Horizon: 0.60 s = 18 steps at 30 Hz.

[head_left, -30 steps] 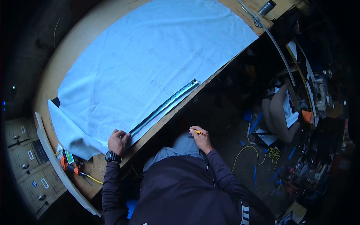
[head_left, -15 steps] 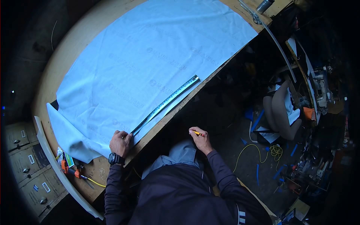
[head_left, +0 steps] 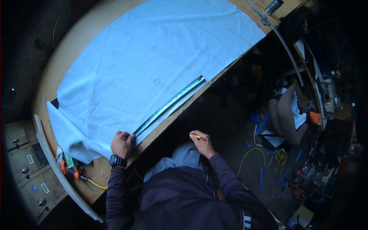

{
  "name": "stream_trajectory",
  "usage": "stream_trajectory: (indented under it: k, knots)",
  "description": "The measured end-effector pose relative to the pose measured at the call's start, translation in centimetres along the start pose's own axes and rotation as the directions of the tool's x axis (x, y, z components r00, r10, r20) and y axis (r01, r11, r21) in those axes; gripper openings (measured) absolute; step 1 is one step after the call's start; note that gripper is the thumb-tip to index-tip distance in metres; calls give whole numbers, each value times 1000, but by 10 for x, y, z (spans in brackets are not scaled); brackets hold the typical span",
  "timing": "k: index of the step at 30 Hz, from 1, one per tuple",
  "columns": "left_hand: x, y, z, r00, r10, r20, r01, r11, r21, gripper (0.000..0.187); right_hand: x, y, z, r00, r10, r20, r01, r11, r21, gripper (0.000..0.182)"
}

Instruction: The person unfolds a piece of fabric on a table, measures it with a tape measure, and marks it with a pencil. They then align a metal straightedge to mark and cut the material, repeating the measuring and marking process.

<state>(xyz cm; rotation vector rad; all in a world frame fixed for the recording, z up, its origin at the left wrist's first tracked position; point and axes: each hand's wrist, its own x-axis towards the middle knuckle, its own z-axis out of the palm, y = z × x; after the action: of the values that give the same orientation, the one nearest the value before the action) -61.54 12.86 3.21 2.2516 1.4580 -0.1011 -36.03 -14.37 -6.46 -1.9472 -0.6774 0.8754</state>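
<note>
A large light-blue-looking sheet of fabric [head_left: 126, 73] with faint repeated printing lies over the wooden table [head_left: 168, 122]. Along its front edge stretches the blade of a tape measure [head_left: 168, 103], its metal end hook far up to the right. My left hand [head_left: 122, 143], with a watch on the wrist, is closed at the blade's near end and covers whatever part lies beneath it. Off the table's edge, in front of my body, my right hand [head_left: 203, 145] pinches a short yellow pencil [head_left: 198, 137].
At the table's left lie an orange-and-black air tool [head_left: 68, 170] with a yellow hose, and a long pale strip [head_left: 63, 172]. Scissors [head_left: 263, 18] and a dark cylinder [head_left: 273, 6] sit at the far corner. A yellow cord [head_left: 281, 155] and blue scraps litter the floor.
My right hand has shifted slightly left with the pencil. My left hand stays at the tape's near end, and the blade lies nearly as before.
</note>
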Motion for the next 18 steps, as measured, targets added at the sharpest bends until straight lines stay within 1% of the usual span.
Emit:
stream_trajectory:
  k: [2, 5, 11, 13, 14, 16, 18]
  knots:
    - [0, -1, 1, 1000, 24, -13, -24, 1000, 4, 29, 0, -7, -1, 1000, -11, 3, 11, 1000, -8, 19]
    - [-1, 2, -2, 1000, 10, -2, -10, 1000, -18, 29, 2, -13, 1, 1000, 7, 12, -6, 1000, -15, 19]
    - [1, -4, 3, 999, 40, -22, -40, 999, 12, 30, 10, -35, 10, 992, -128, -7, 128, 992, 12, 15]
    - [2, -4, 4, 999, 46, -28, -46, 999, -6, 31, 18, -44, 15, 987, -158, 0, 158, 987, 26, 15]
    - [3, -6, 6, 999, 27, -19, -27, 1000, 8, 31, 20, -49, 22, 986, -168, 18, 167, 985, 44, 14]
    - [0, -10, 7, 998, 44, -41, -45, 999, -19, 29, 26, -67, 33, 992, -112, 60, 102, 984, 145, 14]
    - [-1, -6, 4, 1000, 4, -25, -3, 1000, 19, 30, 34, -81, 45, 984, -138, 113, 112, 971, 211, 14]
